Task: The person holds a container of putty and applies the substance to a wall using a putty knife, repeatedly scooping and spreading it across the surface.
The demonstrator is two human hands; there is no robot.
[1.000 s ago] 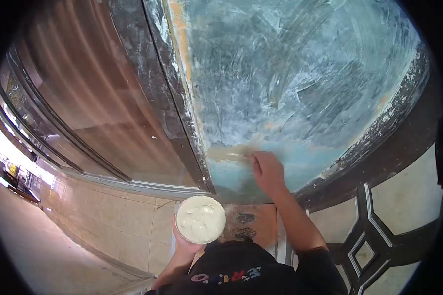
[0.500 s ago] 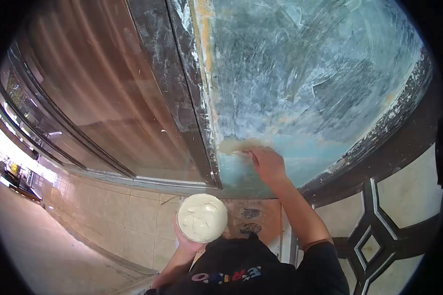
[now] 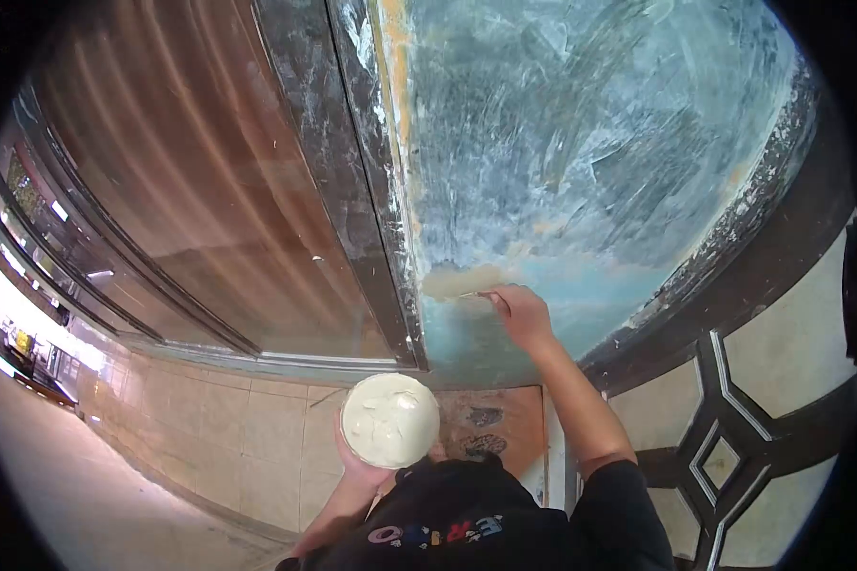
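Right hand point(image 3: 524, 314) pinching thin scraper point(image 3: 474, 296) against rough blue wall point(image 3: 581, 143); left hand point(image 3: 357, 466) cupping round putty tub point(image 3: 389, 420).

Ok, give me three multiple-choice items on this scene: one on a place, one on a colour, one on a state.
1. Where is the right hand working?
A. low on the blue-grey wall panel
B. on the tiled floor
C. inside the tub

2. What colour is the paste in the round tub?
A. red
B. cream-white
C. black

3. How is the tub held?
A. standing on the floor
B. hanging from the wall
C. cupped from below in the left hand, open top up

Answers: 1 A, the hand presses a small tool to the panel beside a tan patch. 2 B, the tub's contents look pale cream. 3 C, fingers wrap its underside and no lid shows.
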